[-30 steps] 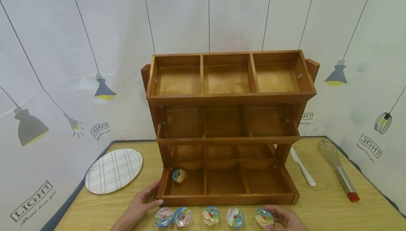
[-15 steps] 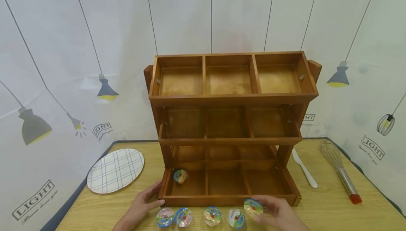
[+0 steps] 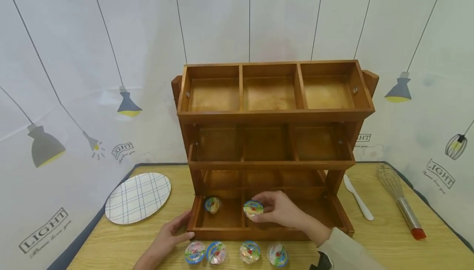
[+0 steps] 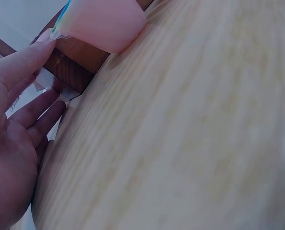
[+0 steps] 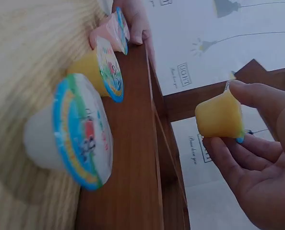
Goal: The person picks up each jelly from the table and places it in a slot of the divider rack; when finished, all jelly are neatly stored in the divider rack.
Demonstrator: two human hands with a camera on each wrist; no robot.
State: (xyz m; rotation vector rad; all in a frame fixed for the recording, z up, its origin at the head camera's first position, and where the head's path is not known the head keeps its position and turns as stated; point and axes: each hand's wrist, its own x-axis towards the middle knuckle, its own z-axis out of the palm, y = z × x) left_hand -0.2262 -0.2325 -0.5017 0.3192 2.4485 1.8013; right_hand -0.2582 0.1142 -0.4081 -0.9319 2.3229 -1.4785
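Observation:
My right hand (image 3: 281,210) pinches a yellow jelly cup (image 3: 253,209) by its rim, thumb on one side and fingers on the other. It is over the lowest tier of the wooden shelf (image 3: 270,233), near the divider between the left and middle compartments. My left hand (image 3: 164,237) rests at the shelf's lower left corner, thumb by the front and fingers fairly straight along the side. Inside the bottom left compartment lies another jelly cup (image 3: 212,205). In front stand a pink cup (image 3: 194,252), a second pink cup (image 3: 216,252), a yellow cup (image 3: 249,252) and a whitish cup (image 3: 277,255).
A checked oval plate (image 3: 138,198) lies on the table left of the shelf. To the right are a white plastic knife (image 3: 358,199) and a whisk (image 3: 401,202) with a red end. Two upper tiers of the shelf overhang the lowest one. A printed cloth hangs behind.
My right hand has lifted the yellow jelly cup from the right end of the front row and carried it left and forward over the lowest tier. The left hand stays at the corner.

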